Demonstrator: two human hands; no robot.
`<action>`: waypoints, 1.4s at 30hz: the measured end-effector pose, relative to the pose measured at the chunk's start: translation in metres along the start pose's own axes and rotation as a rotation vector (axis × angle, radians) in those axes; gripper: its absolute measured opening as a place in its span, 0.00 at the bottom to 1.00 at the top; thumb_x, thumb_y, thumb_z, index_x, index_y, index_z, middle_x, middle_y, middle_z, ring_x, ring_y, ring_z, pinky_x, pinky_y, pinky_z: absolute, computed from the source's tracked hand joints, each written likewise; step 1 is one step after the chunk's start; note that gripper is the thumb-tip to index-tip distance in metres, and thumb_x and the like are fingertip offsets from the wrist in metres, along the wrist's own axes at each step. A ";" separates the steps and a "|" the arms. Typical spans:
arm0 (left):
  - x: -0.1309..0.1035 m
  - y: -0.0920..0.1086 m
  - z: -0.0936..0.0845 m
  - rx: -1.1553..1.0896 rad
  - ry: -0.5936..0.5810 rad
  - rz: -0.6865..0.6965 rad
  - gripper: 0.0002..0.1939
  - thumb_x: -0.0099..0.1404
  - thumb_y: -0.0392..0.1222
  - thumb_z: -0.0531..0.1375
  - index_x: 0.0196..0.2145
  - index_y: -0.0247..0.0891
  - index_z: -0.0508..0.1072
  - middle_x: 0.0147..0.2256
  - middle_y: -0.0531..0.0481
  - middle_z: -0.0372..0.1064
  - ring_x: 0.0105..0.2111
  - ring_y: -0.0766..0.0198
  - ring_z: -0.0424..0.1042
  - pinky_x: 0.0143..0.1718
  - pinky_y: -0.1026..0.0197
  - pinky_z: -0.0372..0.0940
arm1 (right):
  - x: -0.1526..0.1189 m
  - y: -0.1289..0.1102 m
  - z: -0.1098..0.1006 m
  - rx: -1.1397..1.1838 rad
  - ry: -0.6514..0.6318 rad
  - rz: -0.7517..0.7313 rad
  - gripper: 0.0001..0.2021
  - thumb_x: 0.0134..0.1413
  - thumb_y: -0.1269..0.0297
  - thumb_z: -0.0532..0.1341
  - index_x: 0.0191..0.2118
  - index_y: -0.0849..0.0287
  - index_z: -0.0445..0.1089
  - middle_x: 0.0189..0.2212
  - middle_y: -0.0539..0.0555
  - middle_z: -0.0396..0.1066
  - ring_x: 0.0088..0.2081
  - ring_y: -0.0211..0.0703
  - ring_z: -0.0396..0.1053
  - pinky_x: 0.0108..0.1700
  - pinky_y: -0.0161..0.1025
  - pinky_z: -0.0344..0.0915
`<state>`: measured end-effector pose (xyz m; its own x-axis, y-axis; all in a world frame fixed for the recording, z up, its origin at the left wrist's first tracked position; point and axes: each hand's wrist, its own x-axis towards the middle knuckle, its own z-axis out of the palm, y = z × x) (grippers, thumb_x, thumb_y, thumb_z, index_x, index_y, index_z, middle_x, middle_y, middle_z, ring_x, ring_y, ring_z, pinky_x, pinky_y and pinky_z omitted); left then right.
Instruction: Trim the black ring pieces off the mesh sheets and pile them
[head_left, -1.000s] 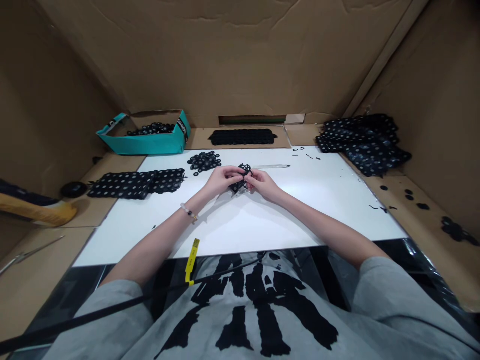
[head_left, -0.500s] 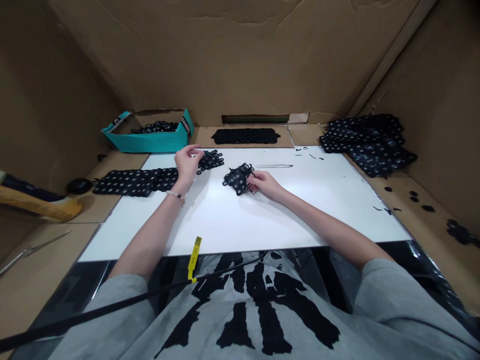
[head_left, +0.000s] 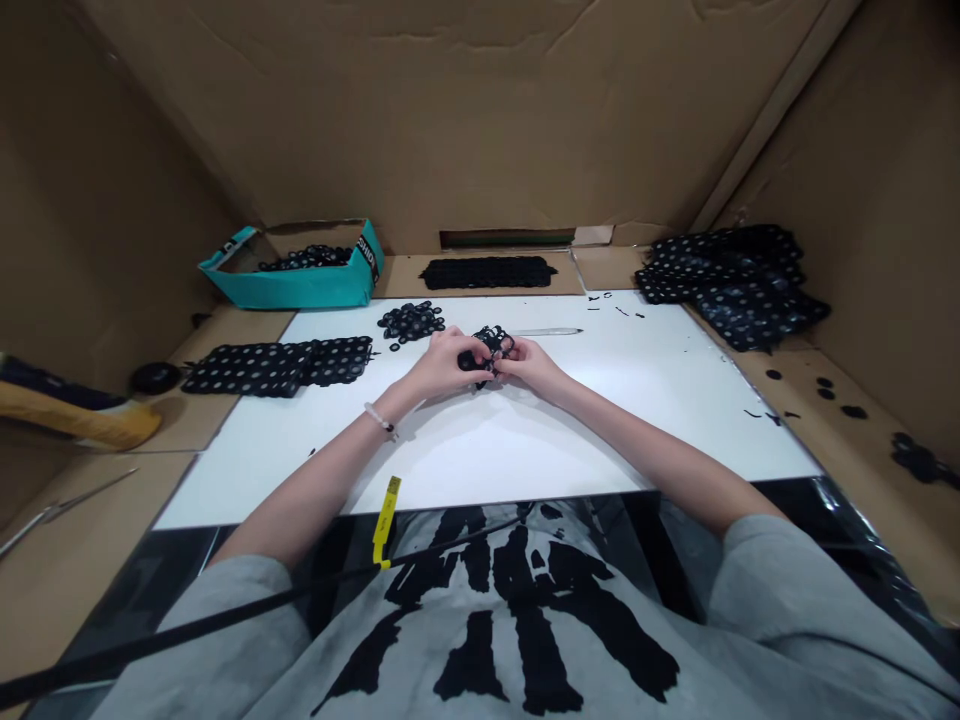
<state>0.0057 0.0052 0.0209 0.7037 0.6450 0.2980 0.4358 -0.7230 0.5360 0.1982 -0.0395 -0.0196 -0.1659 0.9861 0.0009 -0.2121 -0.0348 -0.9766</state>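
Near the middle of the white board (head_left: 480, 450), a black dotted piece with loopy edges (head_left: 490, 343) is between both hands. My left hand (head_left: 450, 362) has its fingers closed on the piece's left side. On the right side, my right hand (head_left: 527, 362) pinches the same piece. The fingers hide part of it. A pile of small black rings (head_left: 411, 321) lies behind and left of my left hand. Further left is a flat black dotted strip (head_left: 277, 367). A thin pen-like tool (head_left: 549, 331) lies just behind my right hand.
A teal box (head_left: 296, 288) with black rings inside stands at the back left. A black textured strip (head_left: 487, 272) lies at the back, dotted black fabric (head_left: 731, 280) at the right. Tweezers (head_left: 67, 502) and a yellow-and-dark tube (head_left: 75, 405) lie left. Cardboard walls surround the board.
My left hand has moved right and toward me, from the ring pile to the black dotted piece, and closed on it. My right hand has kept its hold at nearly the same place.
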 end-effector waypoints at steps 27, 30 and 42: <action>0.004 -0.044 -0.023 0.126 0.327 -0.154 0.12 0.64 0.50 0.61 0.38 0.43 0.81 0.42 0.46 0.77 0.48 0.48 0.64 0.54 0.45 0.53 | 0.000 -0.001 0.000 0.108 0.099 0.132 0.20 0.30 0.68 0.71 0.33 0.57 0.64 0.25 0.44 0.68 0.31 0.39 0.69 0.36 0.38 0.70; 0.004 -0.016 -0.007 0.058 0.133 -0.076 0.14 0.60 0.54 0.64 0.36 0.43 0.81 0.38 0.47 0.78 0.45 0.49 0.65 0.51 0.47 0.53 | -0.001 -0.002 0.002 0.175 0.087 0.161 0.21 0.28 0.70 0.71 0.33 0.57 0.64 0.27 0.45 0.71 0.33 0.40 0.71 0.37 0.39 0.71; -0.002 -0.002 0.016 0.042 0.115 -0.119 0.14 0.58 0.53 0.67 0.38 0.44 0.81 0.37 0.48 0.79 0.44 0.49 0.65 0.49 0.47 0.54 | -0.004 0.000 0.001 0.154 0.124 0.171 0.19 0.29 0.72 0.71 0.33 0.58 0.67 0.24 0.44 0.69 0.28 0.37 0.69 0.33 0.36 0.69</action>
<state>0.0124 0.0015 0.0062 0.5784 0.7487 0.3240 0.5368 -0.6483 0.5399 0.1976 -0.0440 -0.0197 -0.0949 0.9757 -0.1973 -0.3364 -0.2180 -0.9161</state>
